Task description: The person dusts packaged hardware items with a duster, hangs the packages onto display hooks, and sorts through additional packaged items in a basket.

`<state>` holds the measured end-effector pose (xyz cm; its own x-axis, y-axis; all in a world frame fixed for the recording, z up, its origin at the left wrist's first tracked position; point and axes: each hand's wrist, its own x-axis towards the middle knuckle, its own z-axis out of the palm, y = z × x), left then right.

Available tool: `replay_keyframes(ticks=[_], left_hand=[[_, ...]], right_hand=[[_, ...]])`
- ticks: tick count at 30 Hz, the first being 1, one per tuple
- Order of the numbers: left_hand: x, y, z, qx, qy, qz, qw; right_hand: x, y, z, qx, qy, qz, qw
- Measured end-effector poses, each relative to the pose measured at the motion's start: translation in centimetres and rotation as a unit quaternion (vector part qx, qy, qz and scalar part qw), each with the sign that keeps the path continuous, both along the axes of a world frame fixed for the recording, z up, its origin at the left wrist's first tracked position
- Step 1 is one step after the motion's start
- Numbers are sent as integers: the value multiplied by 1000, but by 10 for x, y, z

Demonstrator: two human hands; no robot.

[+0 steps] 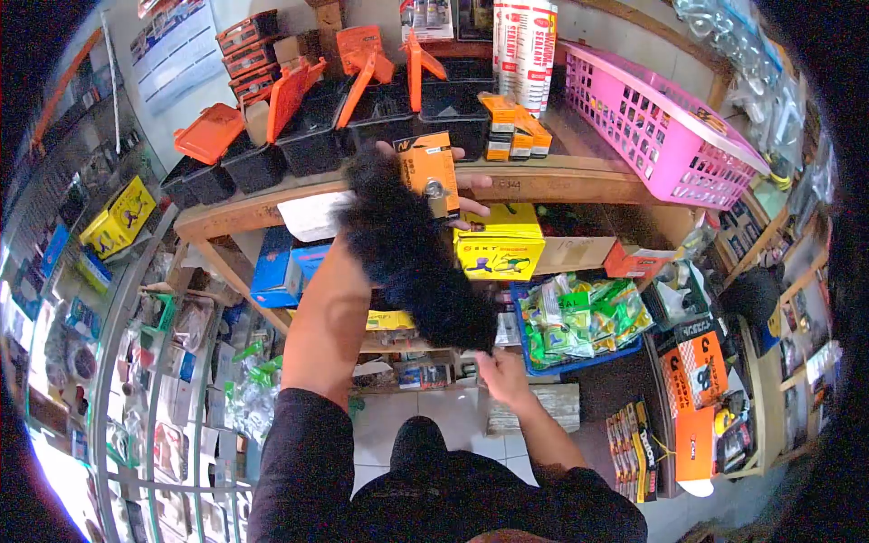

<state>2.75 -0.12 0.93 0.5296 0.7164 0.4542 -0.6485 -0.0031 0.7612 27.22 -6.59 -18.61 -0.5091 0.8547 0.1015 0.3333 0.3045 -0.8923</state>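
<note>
A fluffy black duster [416, 249] stretches diagonally across the middle of the view. Its lower end meets my right hand [502, 376], whose fingers are wrapped round the handle. Behind the duster's upper part, my left hand [472, 184] holds an orange card pack [432, 163] with a small round metallic item on it; the fingers show around the pack's edges. The duster hides my left wrist and part of the palm. Just behind the pack are black bins [312, 136] with raised orange lids on the wooden shelf [561, 181].
Small orange boxes [516, 131], white sealant tubes [525, 54] and a pink basket [661, 127] stand on the shelf. Below are a yellow box [498, 244] and a blue tray [543, 369] of green packets. Glass shelving [104, 380] runs along the left.
</note>
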Motion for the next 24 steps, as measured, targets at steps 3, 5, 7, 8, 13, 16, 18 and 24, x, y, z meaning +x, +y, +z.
replay_keyframes(ticks=[3,5,7,8,13,16,18,24], left_hand=[[-15,6,-15,-97,84,277,952],[-6,2,-2,-67,53,126,988],[-4,-3,2,-55,10,-7,998],[-9,18,-8,25,-3,-104,994],[-3,-6,1,-47,98,227,968],[-4,4,4,11,26,-90,996],[-2,-6,8,41,106,41,993],[-6,6,0,7,0,-94,996]], right_hand=[[1,8,-19,-115,26,-17,993],[0,-4,1,-95,37,33,994],[-3,-4,-10,-49,53,37,997],[-3,-3,-14,-1,66,44,997],[-6,-8,-9,-192,144,35,970],[-8,-10,-17,-77,98,56,991],[-9,-3,-19,-145,111,17,983],[-8,-9,-14,-88,65,67,992]])
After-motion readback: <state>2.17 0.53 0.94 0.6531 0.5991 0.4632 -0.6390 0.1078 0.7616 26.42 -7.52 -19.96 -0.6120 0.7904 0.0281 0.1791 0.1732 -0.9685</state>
